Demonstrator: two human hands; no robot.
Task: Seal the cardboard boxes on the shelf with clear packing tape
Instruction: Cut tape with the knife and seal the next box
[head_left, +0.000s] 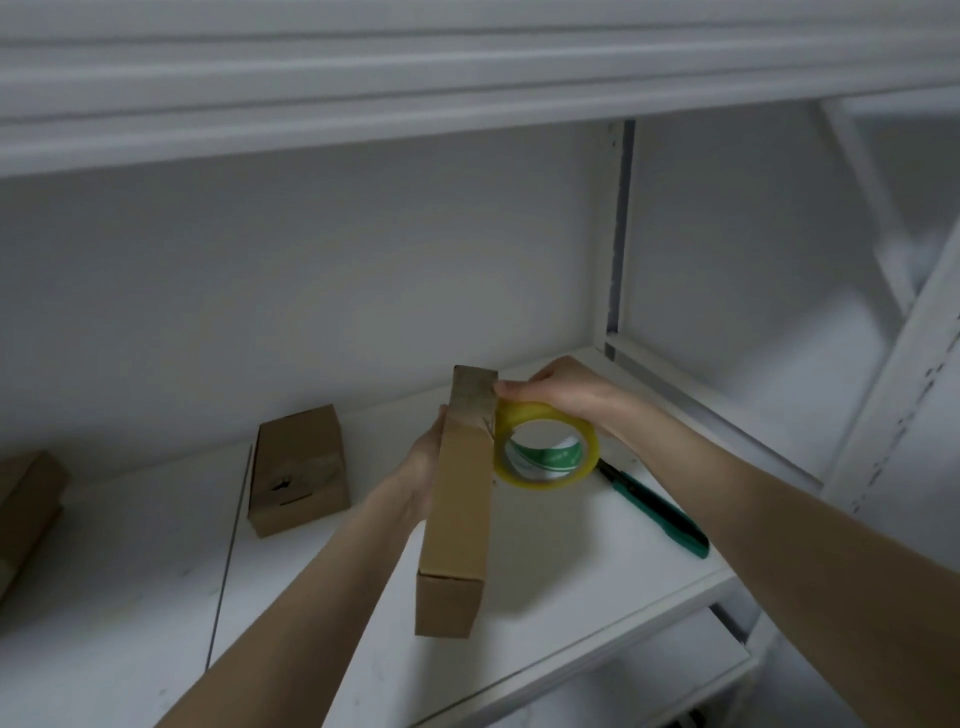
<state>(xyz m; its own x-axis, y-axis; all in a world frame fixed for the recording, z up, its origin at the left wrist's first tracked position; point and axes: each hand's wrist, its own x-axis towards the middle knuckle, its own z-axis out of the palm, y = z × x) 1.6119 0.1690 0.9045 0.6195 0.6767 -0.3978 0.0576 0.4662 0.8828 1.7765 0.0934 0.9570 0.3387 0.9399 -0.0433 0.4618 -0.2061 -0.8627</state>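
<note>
Holding a long box (457, 499) on its narrow edge above the white shelf (571, 597), the person works with both hands near the middle of the view. The box runs from 6 o'clock up to 12 o'clock, its near end low and close to the shelf board, and its far end raised. A paler, shiny patch covers that far end.

The left hand (421, 467) is at the box's 9 o'clock side with the palm against the cardboard. Its grip is closed on the box, though the fingers are hidden behind it. The right hand (561, 395) comes in from 4 o'clock, and its grip is curled over the top of a tape roll (545, 447), with a fingertip touching the box's far end. The roll is yellowish-clear with a green-and-white core, and it stands upright, touching the box at its 3 o'clock side.

A green cutter (654, 512) lies flat on the shelf at 4 o'clock from the roll, partly under the right forearm. A second box (298, 470) rests on the shelf at 9 o'clock from the long box, well apart from it. A third box (26, 509) shows further out at 9 o'clock, cut off by the picture's edge.
</note>
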